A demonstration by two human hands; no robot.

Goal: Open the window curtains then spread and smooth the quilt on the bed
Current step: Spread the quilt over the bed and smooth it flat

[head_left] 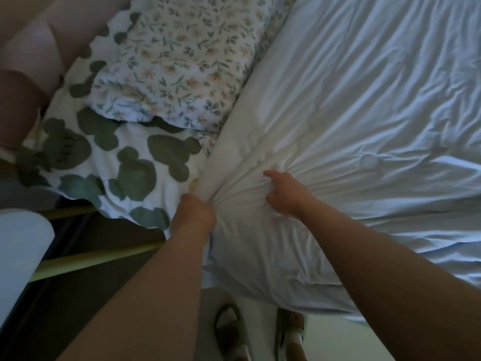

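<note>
The left hand (194, 213) grips a bunch of the white quilt (364, 100). The right hand (285, 195) has its fingers curled round the quilt too.

This is a bedroom in someone's home: a rumpled white quilt (364, 100) spread wide, a flowered pillow (182, 61) on a sheet (125, 162) printed with green mouse heads, a padded pink headboard (39, 35) behind, and slippers (229, 327) on the floor (338, 342).

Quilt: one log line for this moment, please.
left hand grips quilt edge | right hand gathers quilt fabric | quilt wrinkled | floral pillow uncovered
</note>
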